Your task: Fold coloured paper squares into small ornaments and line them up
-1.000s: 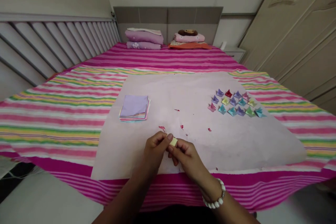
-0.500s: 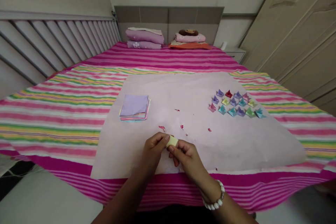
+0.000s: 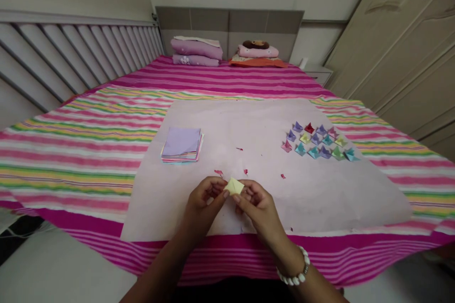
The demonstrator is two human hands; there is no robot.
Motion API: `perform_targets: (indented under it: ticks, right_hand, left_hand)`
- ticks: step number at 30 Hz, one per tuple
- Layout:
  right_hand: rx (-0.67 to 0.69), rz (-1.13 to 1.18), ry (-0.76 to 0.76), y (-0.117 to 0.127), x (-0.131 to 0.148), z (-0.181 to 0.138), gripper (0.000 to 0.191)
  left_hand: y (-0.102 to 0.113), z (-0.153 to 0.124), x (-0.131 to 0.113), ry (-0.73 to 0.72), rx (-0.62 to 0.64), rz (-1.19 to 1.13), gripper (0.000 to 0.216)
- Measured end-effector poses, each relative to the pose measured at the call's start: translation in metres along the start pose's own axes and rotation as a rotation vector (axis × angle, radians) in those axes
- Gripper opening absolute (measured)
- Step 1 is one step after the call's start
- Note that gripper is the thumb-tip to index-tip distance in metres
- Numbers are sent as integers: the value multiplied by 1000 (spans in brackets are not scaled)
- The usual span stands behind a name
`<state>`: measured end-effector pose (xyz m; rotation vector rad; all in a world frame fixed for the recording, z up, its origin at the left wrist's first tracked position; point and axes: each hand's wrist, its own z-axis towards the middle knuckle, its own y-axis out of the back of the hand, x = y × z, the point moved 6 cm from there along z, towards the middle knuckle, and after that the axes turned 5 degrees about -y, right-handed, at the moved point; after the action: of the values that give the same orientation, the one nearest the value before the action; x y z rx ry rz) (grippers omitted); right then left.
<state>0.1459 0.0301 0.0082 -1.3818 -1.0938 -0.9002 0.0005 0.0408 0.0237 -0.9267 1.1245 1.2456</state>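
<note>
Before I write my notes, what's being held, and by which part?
Folded yellow paper: left side in the left hand, lower right side in the right hand.

Yellow paper [image 3: 234,186]: one. Paper stack [image 3: 182,142]: one. Little folded shapes [image 3: 315,139]: fifteen. Of those, five purple, four blue, two yellow, two pink, one red, one green. Bigger red scraps [image 3: 218,172]: four. Tiny specks [image 3: 291,229]: too small to count. Bead bracelet [image 3: 302,276]: one. Cloth piles [image 3: 196,51]: two. Big sheet [image 3: 231,123]: one.

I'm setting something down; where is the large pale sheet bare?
Mostly bare: beyond the red scraps, between the multicoloured paper stack and folded multicoloured paper shapes; also the sheet between those shapes and its near edge. Crowded: among the shapes, around the left hand and right hand.
</note>
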Motion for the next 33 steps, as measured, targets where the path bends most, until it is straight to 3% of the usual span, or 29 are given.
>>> perform_targets:
  ticks: [2,6,23,33]
  right_hand:
    - [-47,22,56,5,5,0,38]
    - [-36,-36,104,9,11,-2,25]
    - [19,8,26,7,9,0,21]
    - [105,20,-40,1,6,1,21]
  left_hand:
    - [-1,0,-2,7,36,-24,11]
    - [-2,1,-3,16,76,-41,12]
    - [-9,-3,-5,101,191,52,12]
    - [-10,-2,0,149,271,-21,16]
